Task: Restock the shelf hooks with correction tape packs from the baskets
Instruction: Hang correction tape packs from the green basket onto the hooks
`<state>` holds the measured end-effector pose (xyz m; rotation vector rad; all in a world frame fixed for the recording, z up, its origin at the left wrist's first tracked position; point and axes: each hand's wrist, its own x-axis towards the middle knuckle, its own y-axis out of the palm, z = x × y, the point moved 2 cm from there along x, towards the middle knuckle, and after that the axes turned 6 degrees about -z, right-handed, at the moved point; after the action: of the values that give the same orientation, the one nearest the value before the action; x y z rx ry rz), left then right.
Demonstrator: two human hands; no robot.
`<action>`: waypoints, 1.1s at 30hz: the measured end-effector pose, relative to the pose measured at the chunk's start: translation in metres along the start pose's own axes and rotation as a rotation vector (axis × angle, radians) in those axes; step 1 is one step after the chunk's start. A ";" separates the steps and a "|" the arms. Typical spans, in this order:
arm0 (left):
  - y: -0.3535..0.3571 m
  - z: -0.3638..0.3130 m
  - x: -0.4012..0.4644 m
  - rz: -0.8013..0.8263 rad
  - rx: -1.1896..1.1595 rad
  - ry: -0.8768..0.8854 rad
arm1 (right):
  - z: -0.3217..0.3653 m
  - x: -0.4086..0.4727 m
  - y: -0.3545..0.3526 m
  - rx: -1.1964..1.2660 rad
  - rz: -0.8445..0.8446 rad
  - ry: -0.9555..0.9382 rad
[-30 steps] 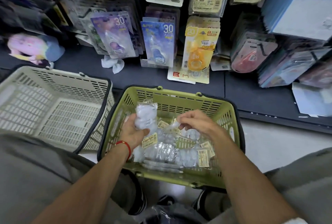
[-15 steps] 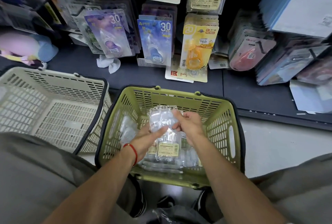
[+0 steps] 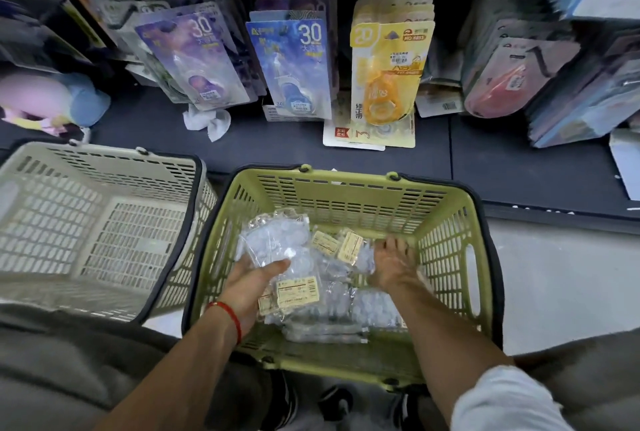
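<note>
A green basket (image 3: 453,257) in front of me holds several clear correction tape packs (image 3: 367,313) with yellow price labels. My left hand (image 3: 252,283) grips a small stack of these clear packs (image 3: 277,243), raised above the pile on the basket's left side. My right hand (image 3: 391,264) reaches down into the pile at the basket's far right, fingers spread on the packs; whether it holds one cannot be seen. On the shelf hooks above hang purple packs (image 3: 194,56), blue packs (image 3: 294,63) and yellow packs (image 3: 388,63).
A beige basket (image 3: 104,223) stands to the left of the green one. A crumpled white paper (image 3: 207,121) and loose packs lie on the dark shelf base (image 3: 485,160). Pink packs (image 3: 502,84) and blue boxes hang at the right. A plush toy (image 3: 45,98) sits far left.
My right hand has let go of the stack and dropped into the pile at the basket's right. My left hand keeps the stack, now lower and further left.
</note>
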<state>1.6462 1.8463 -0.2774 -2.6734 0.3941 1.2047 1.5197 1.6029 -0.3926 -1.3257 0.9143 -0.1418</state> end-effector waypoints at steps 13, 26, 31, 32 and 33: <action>0.026 -0.023 -0.018 -0.042 0.194 0.230 | -0.019 -0.052 -0.169 0.382 0.102 -0.383; 0.088 -0.060 -0.085 0.563 0.050 0.087 | -0.033 -0.141 -0.293 0.511 -0.336 -0.511; 0.090 -0.069 -0.099 0.658 0.025 0.164 | -0.022 -0.152 -0.305 0.350 -0.595 -0.546; 0.091 -0.074 -0.102 0.639 0.009 0.199 | -0.023 -0.155 -0.306 0.343 -0.690 -0.502; 0.093 -0.080 -0.106 0.621 -0.021 0.236 | -0.027 -0.159 -0.308 0.405 -0.766 -0.431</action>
<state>1.6064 1.7536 -0.1503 -2.8079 1.3290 1.0083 1.5210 1.5843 -0.0454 -1.1940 -0.0253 -0.5759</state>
